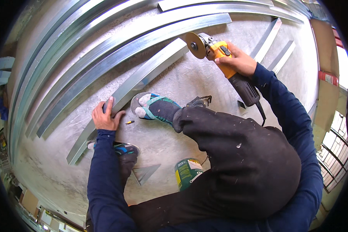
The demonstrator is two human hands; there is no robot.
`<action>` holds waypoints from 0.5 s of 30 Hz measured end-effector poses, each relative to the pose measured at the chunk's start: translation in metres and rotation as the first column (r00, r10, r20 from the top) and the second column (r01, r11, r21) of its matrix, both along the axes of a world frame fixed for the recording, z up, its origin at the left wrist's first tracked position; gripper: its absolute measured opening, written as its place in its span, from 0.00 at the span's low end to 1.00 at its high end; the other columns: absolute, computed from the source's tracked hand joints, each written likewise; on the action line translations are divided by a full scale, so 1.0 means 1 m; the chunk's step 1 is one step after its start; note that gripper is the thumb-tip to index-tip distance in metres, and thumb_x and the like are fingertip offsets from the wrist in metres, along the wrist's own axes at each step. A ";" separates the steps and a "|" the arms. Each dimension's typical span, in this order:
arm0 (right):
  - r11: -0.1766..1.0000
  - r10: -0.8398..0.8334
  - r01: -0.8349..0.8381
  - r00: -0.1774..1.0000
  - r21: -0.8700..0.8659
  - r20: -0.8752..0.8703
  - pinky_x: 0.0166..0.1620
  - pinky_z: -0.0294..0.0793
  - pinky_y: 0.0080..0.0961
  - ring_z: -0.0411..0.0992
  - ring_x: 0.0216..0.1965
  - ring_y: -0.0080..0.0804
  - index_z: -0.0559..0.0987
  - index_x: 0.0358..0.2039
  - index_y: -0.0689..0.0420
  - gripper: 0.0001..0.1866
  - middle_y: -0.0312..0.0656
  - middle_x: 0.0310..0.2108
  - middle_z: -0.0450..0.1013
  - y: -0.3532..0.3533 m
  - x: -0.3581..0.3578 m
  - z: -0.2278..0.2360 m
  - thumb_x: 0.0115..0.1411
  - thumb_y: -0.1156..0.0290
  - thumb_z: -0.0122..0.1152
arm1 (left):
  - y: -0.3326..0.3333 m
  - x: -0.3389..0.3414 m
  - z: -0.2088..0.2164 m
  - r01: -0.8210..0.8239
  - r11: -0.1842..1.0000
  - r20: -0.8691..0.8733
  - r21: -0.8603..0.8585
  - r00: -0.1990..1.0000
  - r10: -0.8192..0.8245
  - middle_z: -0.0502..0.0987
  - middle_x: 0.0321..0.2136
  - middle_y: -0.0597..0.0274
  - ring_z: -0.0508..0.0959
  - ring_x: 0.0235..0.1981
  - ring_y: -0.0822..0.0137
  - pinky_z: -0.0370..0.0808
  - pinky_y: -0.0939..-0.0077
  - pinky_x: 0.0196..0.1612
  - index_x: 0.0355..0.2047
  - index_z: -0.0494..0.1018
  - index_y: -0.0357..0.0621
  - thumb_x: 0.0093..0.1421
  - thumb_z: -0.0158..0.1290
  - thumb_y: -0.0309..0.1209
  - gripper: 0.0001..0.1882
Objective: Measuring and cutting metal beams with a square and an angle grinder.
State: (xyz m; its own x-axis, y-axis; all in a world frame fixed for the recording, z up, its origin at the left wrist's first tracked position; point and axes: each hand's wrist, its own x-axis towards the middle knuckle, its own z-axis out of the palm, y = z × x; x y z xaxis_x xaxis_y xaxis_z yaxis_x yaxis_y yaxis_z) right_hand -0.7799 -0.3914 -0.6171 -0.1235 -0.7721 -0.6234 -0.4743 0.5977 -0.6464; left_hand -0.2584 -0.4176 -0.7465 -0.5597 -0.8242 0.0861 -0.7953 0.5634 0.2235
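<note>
My right hand (237, 60) is wrapped round the yellow body of an angle grinder (225, 58) with a black rear handle. Its thin brown cutting disc (196, 45) stands close beside the far end of a square metal tube (150, 71); whether they touch I cannot tell. Lower down on that same tube, my left hand (107, 116) presses on its top and side, fingers laid along the metal and thumb apart. A small yellow-and-black piece (130, 122) lies on the floor by my left hand. One sandalled foot (154, 106) is next to the tube.
Several long metal profiles (116, 50) lie side by side at the far left. Two short offcuts (284, 56) are beyond the grinder. A triangular square (146, 174) and a green can (188, 172) stand near my legs. The grinder's black cord (262, 114) trails down.
</note>
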 end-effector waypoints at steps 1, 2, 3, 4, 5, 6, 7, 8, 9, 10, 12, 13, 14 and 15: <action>0.999 0.016 -0.014 1.000 0.040 -0.027 0.52 0.74 0.32 0.75 0.45 0.38 0.63 0.62 0.54 0.41 0.49 0.48 0.74 0.002 -0.001 0.001 0.55 0.48 0.69 | 0.002 -0.001 0.001 0.035 0.998 -0.030 -0.055 0.999 -0.037 0.71 0.47 0.48 0.72 0.47 0.48 0.69 0.56 0.53 0.64 0.68 0.55 0.39 0.70 0.32 0.47; 0.995 0.027 -0.020 0.997 0.101 -0.074 0.52 0.74 0.32 0.75 0.45 0.38 0.63 0.62 0.55 0.41 0.49 0.48 0.74 0.003 -0.001 0.002 0.55 0.48 0.68 | 0.002 -0.003 0.002 0.035 0.998 -0.029 -0.056 0.999 -0.037 0.71 0.47 0.48 0.72 0.47 0.48 0.69 0.56 0.53 0.64 0.68 0.55 0.39 0.70 0.32 0.47; 0.995 0.036 -0.030 0.997 0.094 -0.064 0.50 0.74 0.31 0.75 0.45 0.39 0.64 0.61 0.55 0.40 0.50 0.47 0.74 0.004 -0.001 0.004 0.55 0.48 0.68 | 0.002 -0.005 0.002 -0.084 0.991 -0.021 0.104 0.996 0.087 0.71 0.46 0.46 0.72 0.47 0.48 0.69 0.58 0.52 0.65 0.67 0.54 0.39 0.71 0.33 0.48; 0.996 0.038 -0.034 0.998 0.078 -0.048 0.50 0.74 0.31 0.75 0.45 0.39 0.64 0.61 0.55 0.40 0.50 0.47 0.74 0.004 -0.001 0.004 0.55 0.48 0.68 | 0.000 -0.006 0.001 -0.232 0.920 0.053 0.314 0.972 0.227 0.71 0.46 0.44 0.72 0.48 0.48 0.69 0.60 0.52 0.66 0.66 0.54 0.39 0.72 0.35 0.50; 0.994 0.055 -0.049 0.997 0.097 -0.050 0.50 0.74 0.30 0.75 0.45 0.39 0.65 0.60 0.55 0.39 0.50 0.47 0.74 0.005 0.000 0.005 0.54 0.49 0.68 | -0.003 -0.007 -0.001 -0.277 0.902 0.015 0.331 0.957 0.288 0.72 0.47 0.47 0.73 0.48 0.47 0.70 0.60 0.52 0.61 0.69 0.49 0.37 0.72 0.33 0.46; 0.989 0.064 -0.054 0.995 0.136 -0.074 0.50 0.74 0.30 0.75 0.45 0.39 0.65 0.60 0.55 0.39 0.50 0.46 0.74 0.005 0.000 0.006 0.54 0.49 0.68 | -0.005 -0.007 -0.002 -0.271 0.913 0.013 0.306 0.960 0.281 0.72 0.47 0.47 0.73 0.48 0.47 0.70 0.60 0.52 0.61 0.69 0.49 0.37 0.72 0.33 0.46; 0.991 0.072 -0.066 0.996 0.118 -0.051 0.50 0.74 0.30 0.75 0.45 0.39 0.65 0.60 0.55 0.39 0.50 0.46 0.74 0.006 0.000 0.006 0.54 0.49 0.68 | -0.009 -0.007 -0.004 -0.166 0.935 -0.016 0.313 0.983 0.180 0.73 0.47 0.49 0.73 0.49 0.47 0.71 0.60 0.52 0.58 0.70 0.46 0.37 0.71 0.32 0.43; 0.990 0.083 -0.073 0.994 0.122 -0.077 0.49 0.74 0.30 0.75 0.44 0.39 0.66 0.60 0.56 0.39 0.50 0.46 0.74 0.007 0.000 0.006 0.54 0.49 0.69 | -0.012 -0.005 -0.004 -0.079 0.936 -0.023 0.344 0.995 0.092 0.74 0.47 0.51 0.73 0.49 0.47 0.72 0.60 0.52 0.55 0.72 0.44 0.37 0.70 0.30 0.40; 0.986 0.098 -0.080 0.988 0.146 -0.121 0.49 0.73 0.30 0.74 0.44 0.39 0.66 0.59 0.56 0.39 0.50 0.45 0.74 0.008 0.001 0.006 0.54 0.50 0.69 | -0.016 -0.004 -0.005 -0.060 0.948 -0.047 0.312 0.996 0.078 0.74 0.47 0.51 0.73 0.49 0.47 0.72 0.60 0.52 0.55 0.72 0.44 0.37 0.70 0.30 0.40; 0.989 0.092 -0.078 0.990 0.126 -0.107 0.49 0.73 0.30 0.74 0.44 0.39 0.66 0.59 0.56 0.39 0.50 0.45 0.74 0.008 0.000 0.004 0.54 0.50 0.69 | -0.017 -0.002 -0.005 -0.037 0.942 -0.063 0.333 0.996 0.061 0.74 0.47 0.53 0.74 0.49 0.48 0.72 0.59 0.52 0.52 0.72 0.44 0.37 0.69 0.29 0.38; 0.984 0.126 -0.118 0.991 0.134 -0.047 0.49 0.73 0.31 0.74 0.44 0.39 0.66 0.60 0.57 0.40 0.50 0.45 0.75 0.010 -0.002 -0.001 0.53 0.49 0.69 | -0.021 0.000 -0.004 -0.003 0.932 -0.083 0.362 0.996 0.036 0.75 0.47 0.55 0.74 0.49 0.49 0.73 0.58 0.52 0.50 0.73 0.43 0.36 0.68 0.28 0.35; 0.982 0.122 -0.112 0.991 0.153 -0.053 0.50 0.74 0.31 0.75 0.45 0.41 0.66 0.60 0.57 0.41 0.52 0.46 0.75 0.011 -0.001 -0.005 0.52 0.47 0.69 | -0.021 0.001 -0.003 -0.001 0.928 -0.077 0.374 0.996 0.032 0.75 0.47 0.54 0.74 0.49 0.49 0.73 0.59 0.52 0.50 0.73 0.44 0.36 0.67 0.27 0.36; 0.984 0.125 -0.119 0.991 0.129 -0.041 0.50 0.74 0.31 0.75 0.45 0.41 0.66 0.60 0.57 0.41 0.52 0.46 0.75 0.012 -0.002 -0.008 0.52 0.47 0.69 | -0.023 0.002 -0.002 0.010 0.919 -0.073 0.394 0.997 0.021 0.75 0.47 0.54 0.74 0.49 0.50 0.74 0.60 0.51 0.50 0.73 0.44 0.35 0.67 0.27 0.36; 0.979 0.160 -0.148 0.985 0.141 -0.073 0.50 0.74 0.31 0.75 0.45 0.42 0.65 0.60 0.58 0.42 0.53 0.46 0.75 0.014 -0.002 -0.012 0.51 0.47 0.69 | -0.023 0.002 0.000 -0.002 0.924 -0.072 0.382 0.997 0.032 0.75 0.47 0.54 0.74 0.49 0.50 0.74 0.60 0.51 0.50 0.73 0.44 0.35 0.67 0.27 0.36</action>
State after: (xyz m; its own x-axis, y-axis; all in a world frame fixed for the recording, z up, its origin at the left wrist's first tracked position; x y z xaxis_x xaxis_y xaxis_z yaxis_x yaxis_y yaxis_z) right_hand -0.7822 -0.3779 -0.6290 -0.0653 -0.6958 -0.7153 -0.6160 0.5921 -0.5196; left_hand -0.2560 -0.4406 -0.7465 -0.5493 -0.8126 -0.1949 -0.7766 0.4102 0.4781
